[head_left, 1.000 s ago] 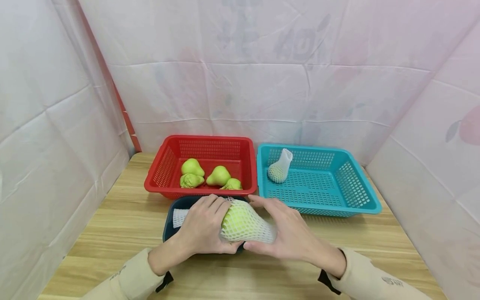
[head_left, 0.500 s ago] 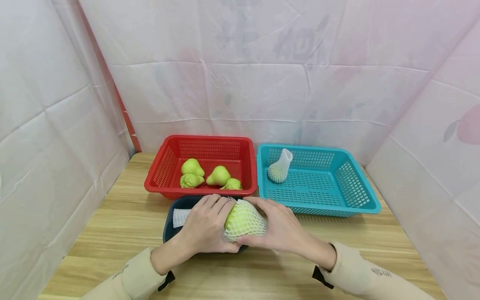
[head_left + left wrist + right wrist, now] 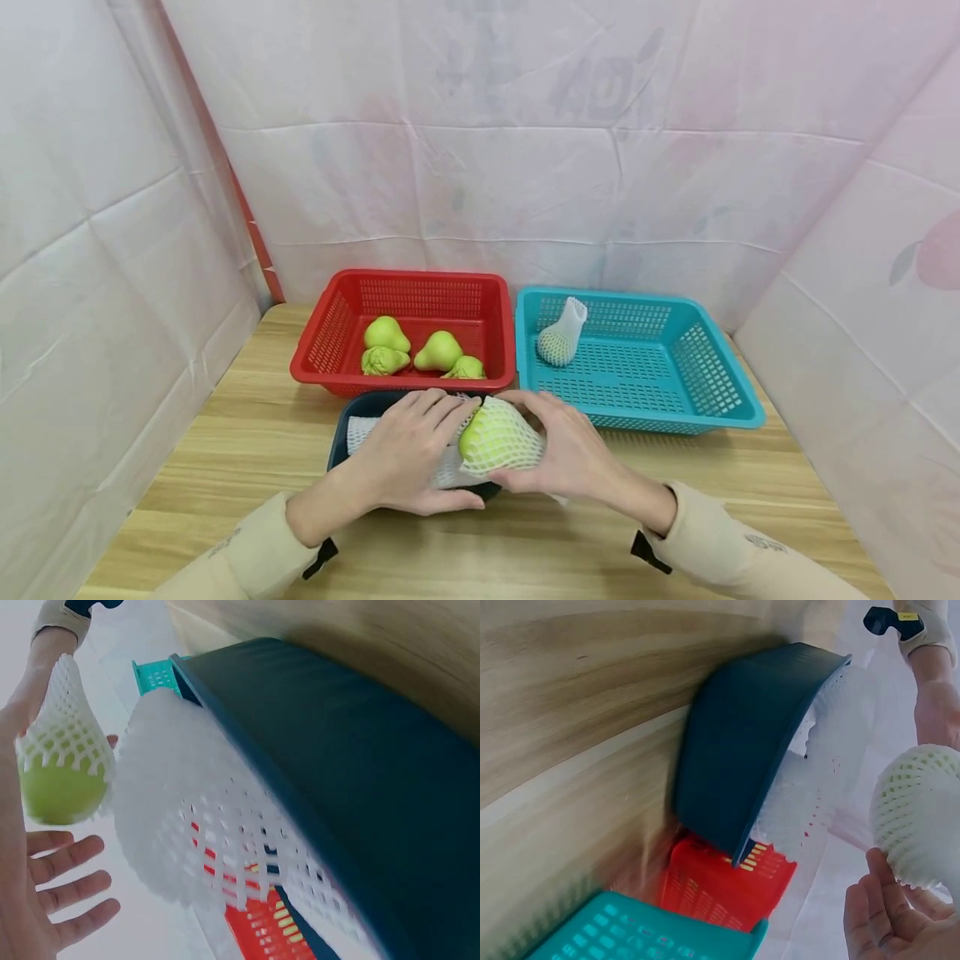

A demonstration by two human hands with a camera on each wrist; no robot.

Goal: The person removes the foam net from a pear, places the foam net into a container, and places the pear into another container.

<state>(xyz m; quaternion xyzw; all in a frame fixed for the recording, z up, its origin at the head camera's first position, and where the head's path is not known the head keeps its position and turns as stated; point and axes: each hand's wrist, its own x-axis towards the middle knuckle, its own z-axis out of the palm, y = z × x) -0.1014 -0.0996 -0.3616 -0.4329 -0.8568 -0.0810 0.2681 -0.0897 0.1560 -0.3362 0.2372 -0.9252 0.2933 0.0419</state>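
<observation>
My right hand (image 3: 566, 450) grips a green pear (image 3: 64, 791) in a white foam net sleeve (image 3: 506, 437), thumb below and fingers above. The pear's bare rounded end faces left; the sleeve tapers toward my right palm. Beside that end is my left hand (image 3: 405, 454), its fingers extended and spread in the left wrist view, holding nothing. Both hands are over a dark blue bin (image 3: 742, 742), which holds more white foam net sleeves (image 3: 165, 795). My left hand hides part of the bin in the head view.
Behind the bin stands a red basket (image 3: 420, 282) with several bare pears (image 3: 438, 351). To its right, a turquoise basket (image 3: 708, 375) contains one sleeved pear (image 3: 558, 340). All stand on a wooden table (image 3: 240, 433), with hanging white cloth (image 3: 510, 183) around.
The right hand has closed in around the pear's sleeved narrow end. The left hand has come off the pear and shifted slightly left, and the pear has moved a little right with the right hand.
</observation>
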